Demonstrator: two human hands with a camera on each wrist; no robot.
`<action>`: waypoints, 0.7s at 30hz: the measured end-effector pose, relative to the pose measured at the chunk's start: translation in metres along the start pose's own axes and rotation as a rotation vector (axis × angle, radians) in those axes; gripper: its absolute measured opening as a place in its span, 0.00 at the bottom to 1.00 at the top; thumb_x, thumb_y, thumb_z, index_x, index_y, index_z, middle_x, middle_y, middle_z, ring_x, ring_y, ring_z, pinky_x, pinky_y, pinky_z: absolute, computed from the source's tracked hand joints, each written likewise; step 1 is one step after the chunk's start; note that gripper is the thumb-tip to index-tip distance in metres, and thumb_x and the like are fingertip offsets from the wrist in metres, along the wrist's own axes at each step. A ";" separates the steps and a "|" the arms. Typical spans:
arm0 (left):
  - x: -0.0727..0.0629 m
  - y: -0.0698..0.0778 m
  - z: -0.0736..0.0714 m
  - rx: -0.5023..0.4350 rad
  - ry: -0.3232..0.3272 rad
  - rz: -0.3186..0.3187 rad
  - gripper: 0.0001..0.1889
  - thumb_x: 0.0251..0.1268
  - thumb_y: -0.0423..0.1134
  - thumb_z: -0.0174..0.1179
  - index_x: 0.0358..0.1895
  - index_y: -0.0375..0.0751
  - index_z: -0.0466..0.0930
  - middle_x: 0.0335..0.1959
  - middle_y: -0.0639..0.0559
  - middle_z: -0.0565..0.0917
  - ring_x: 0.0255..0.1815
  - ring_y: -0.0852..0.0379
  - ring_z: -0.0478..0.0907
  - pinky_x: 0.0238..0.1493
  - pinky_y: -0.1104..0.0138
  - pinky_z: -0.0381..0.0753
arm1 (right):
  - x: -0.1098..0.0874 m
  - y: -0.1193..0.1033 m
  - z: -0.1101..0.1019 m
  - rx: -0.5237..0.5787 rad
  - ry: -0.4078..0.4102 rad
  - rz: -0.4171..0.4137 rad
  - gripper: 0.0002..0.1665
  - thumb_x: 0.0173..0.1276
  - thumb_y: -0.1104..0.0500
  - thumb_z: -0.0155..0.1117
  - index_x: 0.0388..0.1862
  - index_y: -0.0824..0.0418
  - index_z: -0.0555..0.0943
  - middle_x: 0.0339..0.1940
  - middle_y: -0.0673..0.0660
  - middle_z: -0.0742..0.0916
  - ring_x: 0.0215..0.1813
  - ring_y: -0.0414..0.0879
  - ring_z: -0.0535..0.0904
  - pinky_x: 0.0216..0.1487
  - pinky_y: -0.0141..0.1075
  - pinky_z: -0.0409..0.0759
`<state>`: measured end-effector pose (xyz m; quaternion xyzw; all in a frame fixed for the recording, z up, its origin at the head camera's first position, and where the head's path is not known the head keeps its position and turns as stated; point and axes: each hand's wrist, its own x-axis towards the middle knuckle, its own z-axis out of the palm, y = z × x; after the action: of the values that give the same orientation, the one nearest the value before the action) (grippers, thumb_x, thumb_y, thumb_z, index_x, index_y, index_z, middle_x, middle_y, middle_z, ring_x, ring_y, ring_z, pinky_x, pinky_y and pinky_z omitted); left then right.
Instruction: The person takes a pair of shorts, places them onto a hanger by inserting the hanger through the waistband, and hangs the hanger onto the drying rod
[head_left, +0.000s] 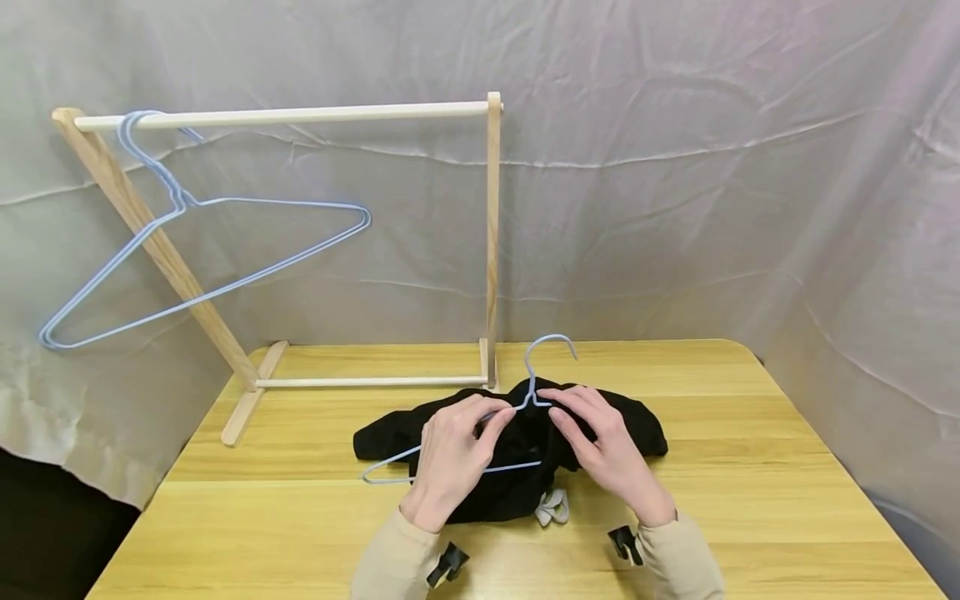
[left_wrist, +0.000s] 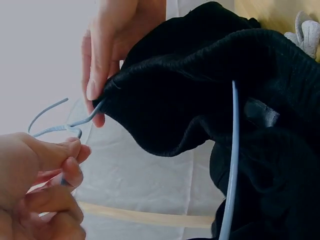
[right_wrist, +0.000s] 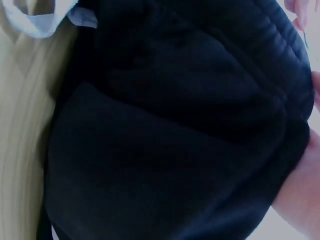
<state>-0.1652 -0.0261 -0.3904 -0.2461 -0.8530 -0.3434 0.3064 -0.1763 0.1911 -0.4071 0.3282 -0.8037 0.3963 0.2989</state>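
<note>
1. Nearest the head camera: beige sleeves [head_left: 392,560], entering at the bottom edge.
2. Pinching a blue hanger [head_left: 532,385] beside its neck with the left hand [head_left: 453,450]; pinching the edge of a black garment [head_left: 521,437] with the right hand [head_left: 600,442], perhaps the wire too: cannot tell.
3. Lying bunched on the table [head_left: 750,517], in front of the rack [head_left: 337,115]: garment, with one hanger shoulder inside its opening, the other outside.
4. Could slide off that shoulder if loosened at the right.
5. Could snag on the lower bar if tilted.
</note>
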 end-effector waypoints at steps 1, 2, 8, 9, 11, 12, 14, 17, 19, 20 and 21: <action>0.000 0.000 -0.001 0.004 -0.017 0.027 0.04 0.68 0.42 0.65 0.40 0.51 0.88 0.30 0.62 0.84 0.23 0.68 0.72 0.25 0.78 0.68 | 0.001 0.001 0.001 -0.013 0.029 -0.011 0.21 0.64 0.74 0.65 0.54 0.59 0.85 0.42 0.53 0.88 0.47 0.44 0.80 0.51 0.28 0.74; 0.001 0.000 -0.002 0.002 -0.039 0.059 0.05 0.69 0.41 0.65 0.44 0.49 0.87 0.34 0.60 0.85 0.27 0.66 0.75 0.29 0.76 0.73 | 0.001 0.001 0.002 -0.025 0.060 -0.020 0.21 0.63 0.75 0.65 0.52 0.60 0.86 0.41 0.53 0.88 0.46 0.44 0.81 0.51 0.28 0.74; 0.005 0.005 -0.013 -0.079 -0.127 0.342 0.14 0.69 0.36 0.64 0.56 0.44 0.82 0.56 0.51 0.81 0.58 0.56 0.78 0.62 0.66 0.78 | 0.001 0.008 0.001 -0.067 0.257 -0.007 0.13 0.65 0.74 0.65 0.46 0.64 0.87 0.36 0.58 0.87 0.43 0.47 0.82 0.52 0.23 0.74; 0.005 0.007 -0.015 -0.098 -0.133 0.383 0.13 0.69 0.36 0.64 0.54 0.44 0.82 0.55 0.51 0.82 0.58 0.58 0.79 0.62 0.68 0.77 | 0.001 0.009 0.000 -0.070 0.281 0.004 0.13 0.65 0.74 0.65 0.46 0.64 0.87 0.37 0.58 0.87 0.43 0.47 0.82 0.53 0.22 0.74; 0.003 0.009 -0.017 -0.122 -0.182 0.425 0.10 0.69 0.36 0.64 0.51 0.44 0.84 0.51 0.54 0.84 0.54 0.61 0.81 0.59 0.72 0.78 | 0.000 0.011 -0.002 -0.075 0.317 0.035 0.11 0.68 0.71 0.64 0.46 0.64 0.87 0.37 0.58 0.88 0.44 0.47 0.83 0.55 0.21 0.73; 0.002 0.010 -0.018 -0.126 -0.242 0.412 0.09 0.69 0.37 0.64 0.49 0.44 0.85 0.49 0.56 0.85 0.53 0.62 0.82 0.58 0.73 0.79 | 0.000 0.012 -0.003 -0.074 0.331 0.046 0.10 0.69 0.70 0.64 0.46 0.64 0.87 0.37 0.59 0.88 0.44 0.48 0.83 0.55 0.21 0.73; 0.000 0.011 -0.019 -0.106 -0.409 0.334 0.08 0.70 0.39 0.64 0.48 0.46 0.86 0.46 0.59 0.87 0.50 0.64 0.83 0.55 0.73 0.80 | 0.000 0.013 -0.005 -0.073 0.356 0.069 0.09 0.70 0.69 0.64 0.46 0.64 0.87 0.38 0.59 0.88 0.44 0.46 0.83 0.55 0.20 0.73; -0.005 0.010 -0.020 -0.030 -0.696 0.125 0.12 0.67 0.42 0.66 0.51 0.46 0.86 0.48 0.59 0.89 0.52 0.63 0.84 0.52 0.71 0.82 | 0.001 0.014 -0.007 -0.071 0.377 0.095 0.09 0.72 0.65 0.62 0.46 0.65 0.86 0.39 0.61 0.88 0.45 0.44 0.83 0.55 0.20 0.73; -0.008 0.009 -0.021 0.029 -0.820 0.014 0.17 0.63 0.42 0.70 0.55 0.45 0.84 0.50 0.56 0.88 0.52 0.60 0.84 0.50 0.70 0.82 | 0.001 0.015 -0.008 -0.068 0.385 0.106 0.09 0.72 0.66 0.62 0.46 0.66 0.86 0.39 0.62 0.87 0.45 0.42 0.82 0.55 0.20 0.73; -0.010 0.009 -0.021 0.051 -0.848 -0.024 0.20 0.60 0.41 0.72 0.56 0.45 0.83 0.52 0.55 0.87 0.52 0.59 0.84 0.48 0.69 0.83 | 0.001 0.015 -0.009 -0.067 0.386 0.107 0.09 0.73 0.66 0.62 0.47 0.66 0.86 0.39 0.62 0.87 0.45 0.41 0.82 0.55 0.20 0.73; -0.011 0.009 -0.022 0.075 -0.861 -0.056 0.24 0.57 0.41 0.74 0.58 0.44 0.82 0.53 0.54 0.86 0.52 0.57 0.84 0.47 0.67 0.83 | 0.001 0.015 -0.010 -0.066 0.388 0.111 0.09 0.72 0.67 0.62 0.47 0.67 0.86 0.39 0.63 0.87 0.45 0.40 0.82 0.55 0.20 0.73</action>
<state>-0.1444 -0.0392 -0.3815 -0.3324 -0.9213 -0.1861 -0.0780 -0.1859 0.2058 -0.4082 0.1909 -0.7603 0.4415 0.4364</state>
